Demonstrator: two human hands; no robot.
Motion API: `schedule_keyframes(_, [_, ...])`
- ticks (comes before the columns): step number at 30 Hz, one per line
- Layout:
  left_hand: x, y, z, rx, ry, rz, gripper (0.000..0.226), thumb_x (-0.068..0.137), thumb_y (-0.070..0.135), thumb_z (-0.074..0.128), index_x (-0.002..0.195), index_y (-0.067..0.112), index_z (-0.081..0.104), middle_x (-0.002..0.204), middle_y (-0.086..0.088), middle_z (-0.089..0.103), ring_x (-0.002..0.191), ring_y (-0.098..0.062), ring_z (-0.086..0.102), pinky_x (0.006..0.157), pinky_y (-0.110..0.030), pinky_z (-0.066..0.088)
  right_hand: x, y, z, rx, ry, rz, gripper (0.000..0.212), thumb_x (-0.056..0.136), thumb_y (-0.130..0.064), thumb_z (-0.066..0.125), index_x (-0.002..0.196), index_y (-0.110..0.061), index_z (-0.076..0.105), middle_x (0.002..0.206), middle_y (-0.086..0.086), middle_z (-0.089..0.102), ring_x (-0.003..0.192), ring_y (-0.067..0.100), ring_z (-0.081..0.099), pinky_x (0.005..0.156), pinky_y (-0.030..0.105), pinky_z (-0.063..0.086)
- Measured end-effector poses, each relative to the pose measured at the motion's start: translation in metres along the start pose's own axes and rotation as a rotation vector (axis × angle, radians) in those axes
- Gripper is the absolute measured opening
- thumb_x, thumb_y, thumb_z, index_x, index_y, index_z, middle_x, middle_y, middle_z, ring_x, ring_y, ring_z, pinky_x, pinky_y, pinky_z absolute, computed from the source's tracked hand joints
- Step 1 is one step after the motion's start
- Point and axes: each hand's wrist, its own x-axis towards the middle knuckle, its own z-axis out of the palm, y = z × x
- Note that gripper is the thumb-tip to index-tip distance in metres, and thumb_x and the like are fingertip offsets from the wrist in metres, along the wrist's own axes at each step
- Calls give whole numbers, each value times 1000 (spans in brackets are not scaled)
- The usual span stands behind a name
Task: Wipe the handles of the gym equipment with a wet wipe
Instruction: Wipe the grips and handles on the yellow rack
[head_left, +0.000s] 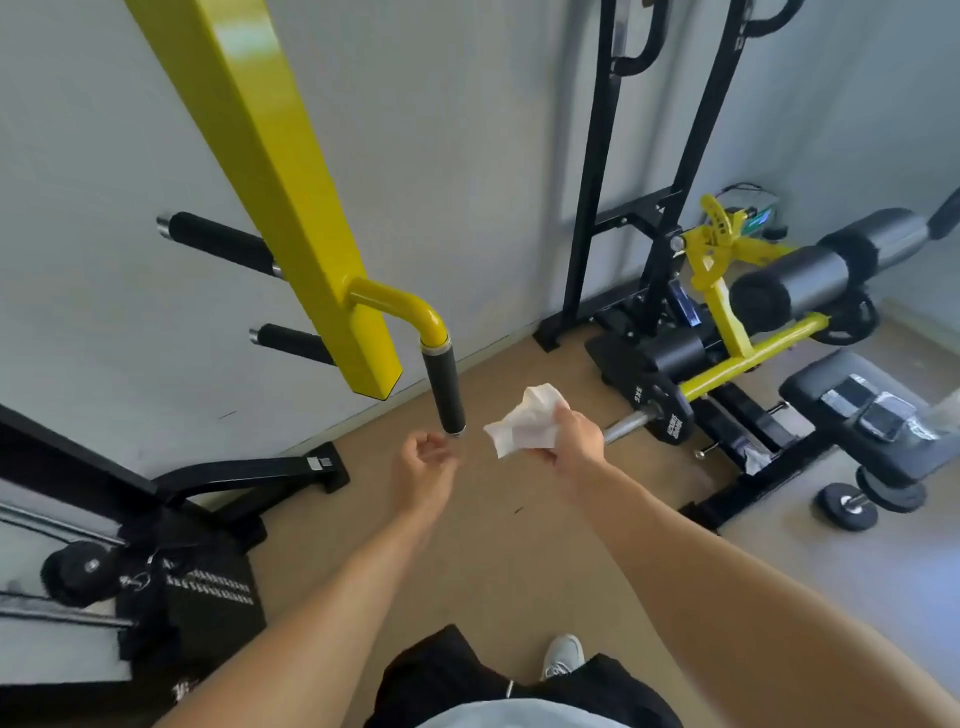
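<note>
A yellow machine arm (291, 171) slants down across the view. From its lower end a bent yellow tube carries a black foam handle (444, 389) that hangs downward. My right hand (571, 436) grips a crumpled white wet wipe (524, 421) just right of the handle's lower tip, a small gap between them. My left hand (423, 467) is just below and left of the tip, fingers loosely curled, holding nothing. Two more black foam handles, an upper one (218, 241) and a lower one (291, 343), stick out behind the arm on the left.
A black rack upright (592, 171) stands by the wall. At right is a bench machine with a yellow frame (748, 358), black roller pads (810, 280) and a weight plate (660, 410). A black weight stack (208, 597) sits at lower left. The floor (493, 545) is tan.
</note>
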Motion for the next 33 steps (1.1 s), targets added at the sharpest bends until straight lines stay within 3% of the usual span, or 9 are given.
schedule_keyframes(2, [-1,11,3,1,53,148,29,88,20,73,113,29,61,110,15,67,99,-4,62,77,-23,46,1,-12,7,-101,6,-142,26,100,-34,52,91,-12,62,88,5,66,74,20,60,66,32,52])
schedule_keyframes(6, [2,39,-3,-121,90,422,26,96,14,64,119,26,63,109,15,71,101,2,66,80,-10,47,-25,-22,35,-192,-276,-411,26,99,-34,57,82,-15,58,77,-4,58,73,12,48,70,31,38])
schedule_keyframes(10, [6,50,-13,-100,27,504,26,100,13,59,120,27,68,100,16,75,94,-1,70,75,-13,52,-47,-9,51,-138,-517,-563,39,107,-28,41,91,-11,72,98,7,72,95,24,66,89,36,55])
schedule_keyframes(13, [13,51,-19,-67,-31,556,26,101,19,59,124,27,68,111,12,75,104,-7,70,81,-17,53,-42,-4,57,-210,-424,-690,13,97,-17,60,105,-22,69,106,-2,72,93,25,69,81,47,58])
schedule_keyframes(18, [21,53,-29,-88,6,602,29,104,15,54,127,26,67,118,16,72,114,-1,65,91,-22,53,-26,-8,73,-420,-337,-800,35,85,-30,75,116,-37,62,96,-12,71,86,20,70,74,43,59])
schedule_keyframes(21, [17,60,-42,24,212,1000,34,95,15,64,127,4,60,124,-9,66,116,-22,64,94,-40,55,-19,2,78,-590,-289,-934,26,89,-24,71,114,-27,64,92,-21,63,87,6,62,72,25,50])
schedule_keyframes(25, [26,96,-51,371,326,1448,49,83,25,79,125,10,58,131,-15,62,128,-34,55,108,-49,42,-19,12,85,-645,-293,-869,26,91,-19,65,106,-40,59,98,-15,65,94,7,62,79,34,55])
schedule_keyframes(30, [43,95,-64,303,335,1511,49,77,28,87,115,11,62,121,-7,66,114,-27,63,92,-47,51,-31,-7,91,-434,-255,-1002,37,86,-17,73,116,-36,63,102,-15,68,92,11,67,75,34,57])
schedule_keyframes(33, [36,64,-63,269,223,1350,51,75,37,89,110,14,61,106,-2,66,98,-19,63,84,-37,53,-23,-5,89,-494,-196,-1098,55,74,-8,79,120,-31,62,106,-22,64,96,6,63,79,25,53])
